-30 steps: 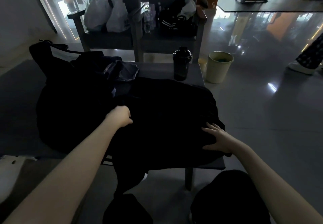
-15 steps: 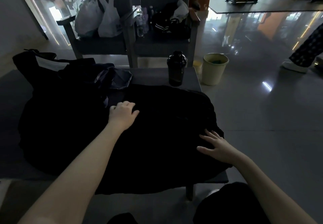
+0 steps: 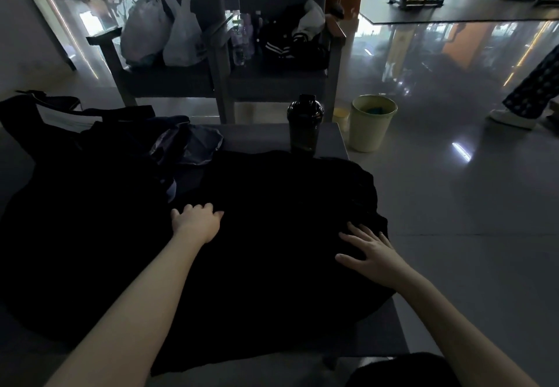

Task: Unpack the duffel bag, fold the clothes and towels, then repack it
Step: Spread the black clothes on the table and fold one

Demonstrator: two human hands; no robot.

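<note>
Since a second ago my left hand [image 3: 197,224] has uncurled from a fist and slid forward along the left edge of the black garment [image 3: 272,205]. My right hand [image 3: 371,254] has barely shifted near the right edge.

The garment lies spread over the near half of the desk [image 3: 260,136], its front hem hanging over the edge toward me. What I take to be the duffel bag [image 3: 75,181] slumps just beside it on the left, with a crumpled grey cloth [image 3: 193,144] at its mouth. My right hand is spread wide, palm down, pressing the fabric flat. My left rests on it with its fingers lightly bent. The cloth is so dark that I cannot tell whether any of it is caught under those fingertips.

I judge that I am smoothing the garment before the first fold. To do it well, I should sweep both palms outward from the middle so the wrinkles run off the sides. Then I should find the edges by touch, since black on black hides the seams. The right side looks bunched under my palm and needs flattening first. I must keep the folding away from the shaker bottle [image 3: 305,123] at the far edge, which touches or nearly touches the cloth, and pull the overhanging hem up before it drags the rest off.
</note>
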